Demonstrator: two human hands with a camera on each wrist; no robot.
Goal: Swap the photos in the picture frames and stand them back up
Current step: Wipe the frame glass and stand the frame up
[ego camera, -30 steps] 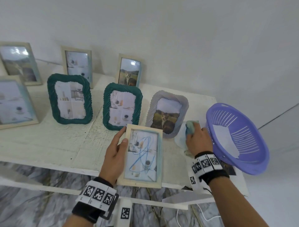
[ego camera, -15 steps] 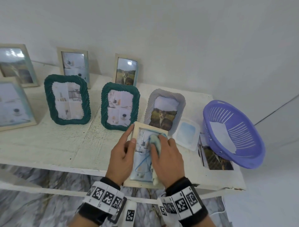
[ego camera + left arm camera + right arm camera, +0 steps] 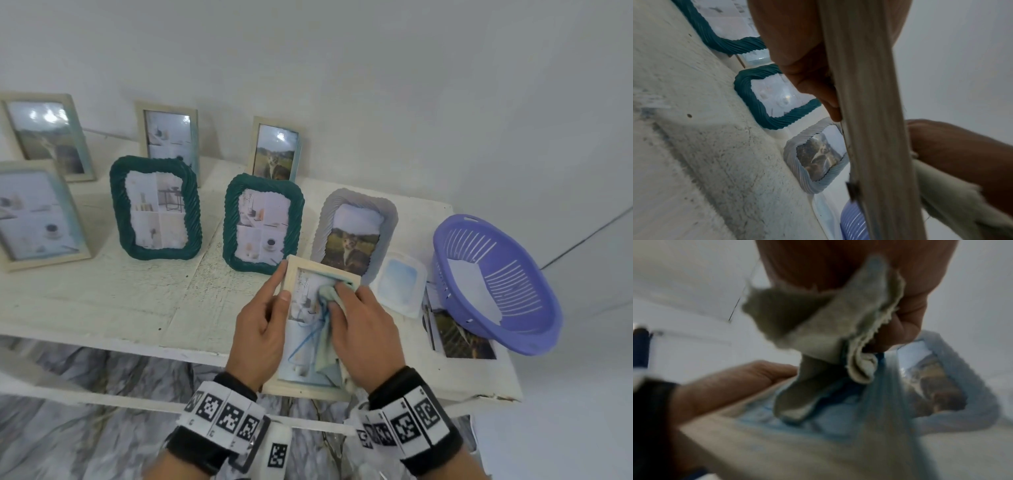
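Item: pale wooden frame [image 3: 310, 389], lower centre, lying glass-up at the tabletop [image 3: 102, 301] front edge, blue scribbles on its glazing. Left hand [image 3: 262, 329] grip curls round its left rail; right hand [image 3: 363, 329] grip bunches a cloth [image 3: 323, 298] against the glass. Handling, judged: light, rigid, glass fragile and slippery; hold by the rails.

left hand [image 3: 262, 329] grip closed, right hand [image 3: 364, 334] fingers curled
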